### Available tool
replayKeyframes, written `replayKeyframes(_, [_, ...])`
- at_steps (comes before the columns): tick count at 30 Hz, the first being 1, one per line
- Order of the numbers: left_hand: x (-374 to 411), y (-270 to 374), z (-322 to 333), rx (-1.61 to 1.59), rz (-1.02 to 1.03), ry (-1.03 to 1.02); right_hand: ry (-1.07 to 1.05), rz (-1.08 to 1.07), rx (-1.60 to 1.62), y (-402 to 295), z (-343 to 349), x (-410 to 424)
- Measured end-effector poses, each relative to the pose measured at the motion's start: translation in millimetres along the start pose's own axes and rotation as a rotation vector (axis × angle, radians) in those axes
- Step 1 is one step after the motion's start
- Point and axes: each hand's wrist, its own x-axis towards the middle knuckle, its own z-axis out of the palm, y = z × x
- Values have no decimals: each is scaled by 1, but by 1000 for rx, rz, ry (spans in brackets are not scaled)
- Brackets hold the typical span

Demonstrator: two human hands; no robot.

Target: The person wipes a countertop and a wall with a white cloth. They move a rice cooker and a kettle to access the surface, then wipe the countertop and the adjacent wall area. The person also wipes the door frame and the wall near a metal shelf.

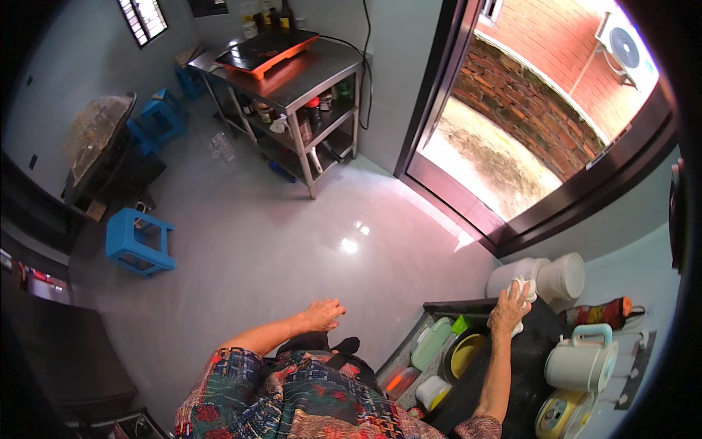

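Observation:
My right hand [510, 313] holds a crumpled white cloth [522, 293] against the far end of a black counter top [526, 351]. White container-like vessels [515, 274] stand just beyond that end. My left hand [324, 315] is in the air over the floor in front of my body, fingers a little bent and apart, with nothing in it. Below the counter top, an open shelf or drawer holds a pale green lidded box [433, 343], a yellow bowl [466, 355] and a white tub [433, 390].
On the counter by the wall stand a white electric kettle [578, 362] and a yellow-and-white appliance [565, 414]. A steel table [329, 60] bears an induction cooktop [266, 52]. A blue plastic stool [140, 241] is at the left, and a glazed door [455, 192] at the right.

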Motion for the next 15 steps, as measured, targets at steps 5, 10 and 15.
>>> replayKeyframes(5, [-7, -8, 1, 33, -9, -66, -134, -19, -28, 5, 6, 30])
replayKeyframes(10, [1, -19, -35, 46, -39, -111, -109, -323, -56, 15, 18, 21])
replayKeyframes(15, [20, -52, -76, 63, -1, -108, -311, -516, -164, 11, 28, -35])
